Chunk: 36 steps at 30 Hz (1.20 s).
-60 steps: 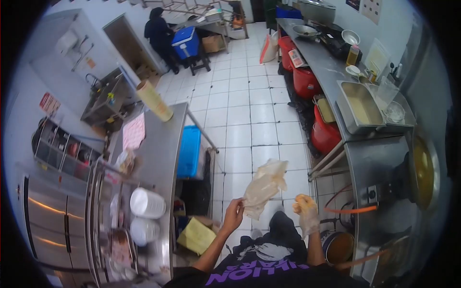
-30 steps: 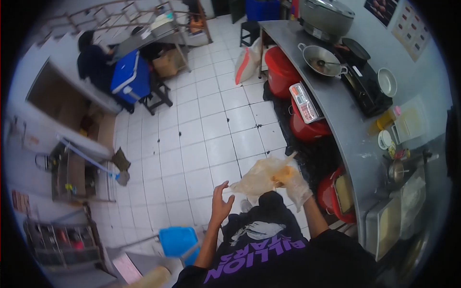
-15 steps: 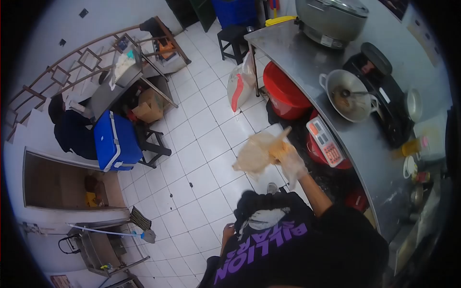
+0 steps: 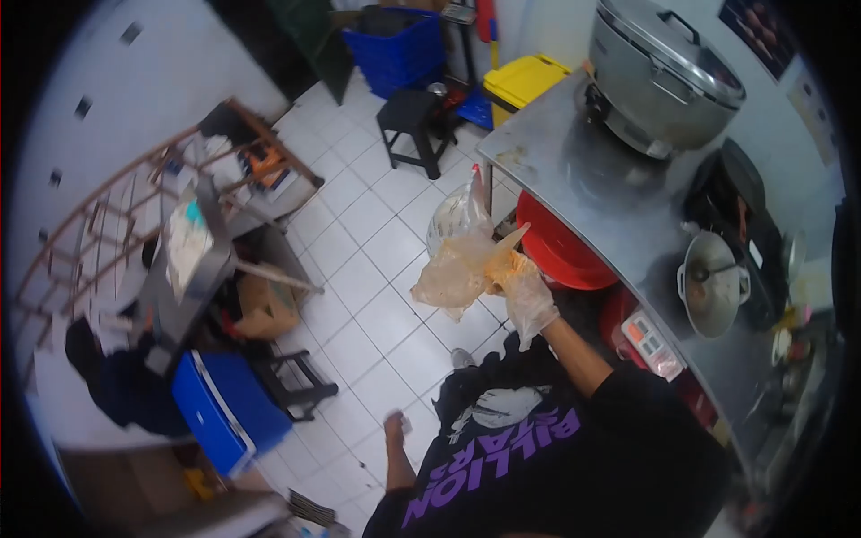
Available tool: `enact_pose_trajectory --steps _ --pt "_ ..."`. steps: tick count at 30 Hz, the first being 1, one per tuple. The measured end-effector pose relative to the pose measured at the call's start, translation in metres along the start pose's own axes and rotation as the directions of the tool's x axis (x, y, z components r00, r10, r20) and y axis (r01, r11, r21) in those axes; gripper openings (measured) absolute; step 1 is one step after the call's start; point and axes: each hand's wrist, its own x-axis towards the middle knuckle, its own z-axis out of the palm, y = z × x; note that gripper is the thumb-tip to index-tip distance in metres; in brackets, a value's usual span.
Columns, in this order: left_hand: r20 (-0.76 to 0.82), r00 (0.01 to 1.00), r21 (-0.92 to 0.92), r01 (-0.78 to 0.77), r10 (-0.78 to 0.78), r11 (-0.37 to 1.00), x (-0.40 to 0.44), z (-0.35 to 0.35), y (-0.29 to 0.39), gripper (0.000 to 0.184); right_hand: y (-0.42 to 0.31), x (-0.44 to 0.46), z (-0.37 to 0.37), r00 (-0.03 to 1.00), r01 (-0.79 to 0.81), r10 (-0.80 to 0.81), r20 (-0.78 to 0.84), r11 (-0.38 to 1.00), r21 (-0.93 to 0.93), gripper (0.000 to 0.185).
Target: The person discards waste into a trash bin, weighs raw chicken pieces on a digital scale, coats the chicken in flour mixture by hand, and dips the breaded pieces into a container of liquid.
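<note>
The left hand [image 4: 393, 429] hangs low by the shirt [image 4: 547, 448]. Its fingers are small and hard to see, so I cannot tell if it holds something. The bag [image 4: 448, 276] is in the air, up and to the right of the left hand. The right hand [image 4: 532, 308] grips one side of it. This hand has a clear glove on, with orange mess near the fingers, maybe to keep the skin clean. The arm is out in front, maybe so the bag does not rub on the shirt.

Far to the left of the left hand, a person [image 4: 134, 390] in dark clothes is at a small table [image 4: 215, 255]. The blue box [image 4: 224, 408] is nearer that hand and seems to sit on a black stool [image 4: 309, 381], maybe to keep it off the floor. The floor [image 4: 363, 314] has white tiles with dark spots. Past the right hand are a tall stool [image 4: 415, 117], a blue bin [image 4: 395, 54], a sack [image 4: 462, 215] and a yellow lid [image 4: 525, 79]. To its right are a red tub [image 4: 560, 247] and a shiny metal table [image 4: 574, 175]. A big pot [image 4: 659, 85] and a pan [image 4: 708, 300] stand there. The pan has a spoon in it, maybe left handy.
</note>
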Motion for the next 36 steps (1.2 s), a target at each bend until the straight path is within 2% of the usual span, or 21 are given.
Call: enact_pose_trajectory --steps 1,2,3,4,5,6,7,9,12,13,15,19,22,23,25,26,28,29,31,32,36 --pt "-0.004 1.000 -0.074 0.014 -0.014 0.997 0.036 0.003 0.082 0.040 -0.017 0.013 -0.005 0.999 -0.021 0.016 -0.029 0.988 -0.151 0.034" --pt "-0.012 0.998 -0.112 -0.061 0.059 0.992 0.095 0.005 0.145 0.040 -0.025 0.034 -0.011 0.998 -0.034 0.021 -0.060 0.973 -0.228 0.037" --pt "-0.049 0.985 -0.020 -0.164 0.163 0.986 0.132 0.019 0.231 0.038 -0.032 0.054 -0.016 0.996 -0.052 0.025 -0.090 0.951 -0.303 0.041" --pt "0.050 0.964 0.060 -0.265 0.262 0.962 0.168 0.027 0.308 0.038 -0.029 0.074 -0.018 0.981 -0.145 0.127 -0.145 0.982 -0.121 0.041" --pt "-0.056 0.918 0.066 -0.390 0.393 0.919 0.198 0.048 0.374 0.039 -0.015 0.097 -0.022 0.970 -0.190 0.185 -0.159 0.981 -0.020 0.041" --pt "-0.003 0.907 0.236 -0.408 0.421 0.882 0.181 0.082 0.470 0.041 -0.001 0.119 -0.026 0.955 -0.231 0.242 -0.173 0.969 0.082 0.041" --pt "0.034 0.879 0.021 -0.477 0.476 0.879 0.162 0.123 0.541 0.042 0.038 0.146 -0.028 0.971 -0.135 0.163 -0.173 0.978 0.162 0.039" --pt "0.126 0.835 -0.070 -0.531 0.535 0.845 0.158 0.181 0.648 0.043 0.046 0.209 -0.032 0.979 -0.010 0.061 -0.193 0.968 0.253 0.038" --pt "0.259 0.746 -0.111 -0.608 0.614 0.786 0.146 0.269 0.744 0.045 0.010 0.293 -0.038 0.979 -0.002 0.015 -0.203 0.998 0.063 0.038" --pt "0.255 0.738 -0.116 -0.618 0.625 0.777 0.154 0.305 0.772 0.045 0.011 0.330 -0.051 0.981 -0.005 0.019 -0.194 0.997 0.072 0.038" --pt "0.417 0.728 -0.048 -0.581 0.545 0.812 0.164 0.353 0.809 0.043 0.014 0.374 -0.053 0.982 -0.068 0.090 -0.163 0.988 0.136 0.037" --pt "0.540 0.752 0.167 -0.537 0.379 0.827 0.234 0.480 0.857 0.039 0.041 0.452 -0.069 0.974 -0.162 0.186 -0.128 0.971 0.176 0.035" --pt "0.605 0.742 0.261 -0.527 0.288 0.809 0.304 0.586 0.874 0.037 0.079 0.496 -0.078 0.982 -0.105 0.114 -0.150 0.992 0.068 0.030" --pt "0.614 0.741 0.296 -0.534 0.271 0.792 0.326 0.621 0.875 0.036 0.083 0.506 -0.083 0.986 -0.016 -0.001 -0.170 0.995 -0.099 0.036" --pt "0.652 0.718 0.332 -0.559 0.243 0.760 0.396 0.687 0.855 0.036 0.085 0.520 -0.098 0.978 0.071 -0.120 -0.168 0.959 -0.276 0.042" --pt "0.638 0.716 0.367 -0.606 0.283 0.706 0.422 0.720 0.843 0.039 0.080 0.523 -0.107 0.979 -0.005 0.002 -0.206 1.000 -0.016 0.044" --pt "0.572 0.780 0.475 -0.567 0.254 0.672 0.446 0.774 0.842 0.043 0.094 0.525 -0.114 0.985 -0.059 0.048 -0.167 0.996 -0.063 0.046" --pt "0.582 0.776 0.467 -0.565 0.244 0.680 0.453 0.798 0.845 0.043 0.103 0.520 -0.116 0.990 -0.012 -0.024 -0.141 0.968 -0.249 0.043" --pt "0.565 0.800 0.439 -0.498 0.202 0.748 0.464 0.837 0.851 0.050 0.118 0.511 -0.118 0.982 0.084 -0.167 -0.086 0.800 -0.593 0.037" --pt "0.562 0.804 0.437 -0.489 0.195 0.755 0.474 0.854 0.850 0.050 0.126 0.510 -0.119 0.975 0.095 -0.196 -0.102 0.787 -0.610 0.026" --pt "0.623 0.779 0.343 -0.355 0.073 0.870 0.508 0.893 0.848 0.067 0.146 0.510 -0.118 0.972 0.068 -0.164 -0.169 0.884 -0.463 0.031"
